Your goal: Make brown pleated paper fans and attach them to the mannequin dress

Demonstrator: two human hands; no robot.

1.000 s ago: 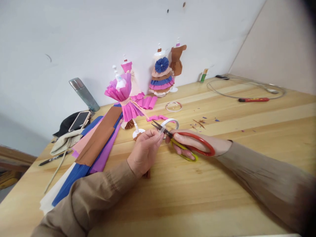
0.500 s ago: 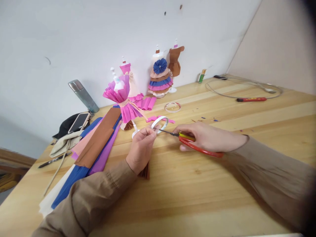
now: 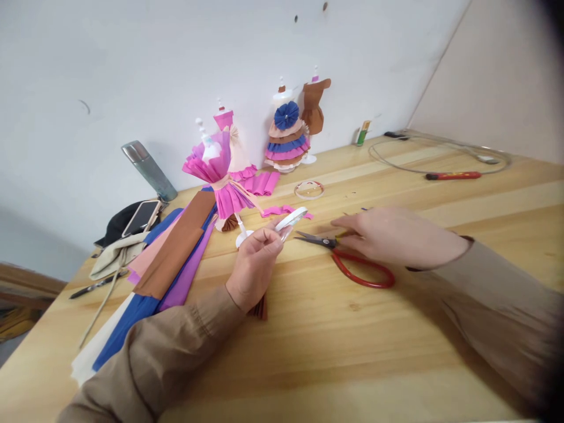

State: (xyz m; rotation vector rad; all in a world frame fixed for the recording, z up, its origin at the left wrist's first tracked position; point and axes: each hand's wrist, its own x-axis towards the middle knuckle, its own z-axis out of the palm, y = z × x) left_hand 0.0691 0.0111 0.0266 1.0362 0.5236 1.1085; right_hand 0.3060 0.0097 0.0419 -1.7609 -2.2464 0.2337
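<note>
In the middle of the head view, my left hand (image 3: 254, 263) pinches a narrow roll of white tape (image 3: 291, 218) between thumb and fingers, its flat side tilted. A short clear piece hangs by the fingertips. To the right, my right hand (image 3: 394, 238) is over a pair of scissors (image 3: 326, 242) with red and yellow handles, its fingers at the yellow part. The blades point left toward the tape and stand slightly apart. Beyond my left hand, a small dress form (image 3: 227, 197) wears a pink crepe-paper dress with a peach sash.
Folded crepe-paper strips (image 3: 171, 258) lie on the left, near a phone (image 3: 141, 217), a pen (image 3: 94, 286) and a leaning flask (image 3: 150, 170). More dressed forms (image 3: 286, 141) stand along the wall. A tape ring (image 3: 309, 189), pink scraps and a red-handled tool (image 3: 453, 175) lie farther back.
The scissors have moved right and down, away from the tape, and their blades have parted. The tape roll has turned more edge-on in my left hand.
</note>
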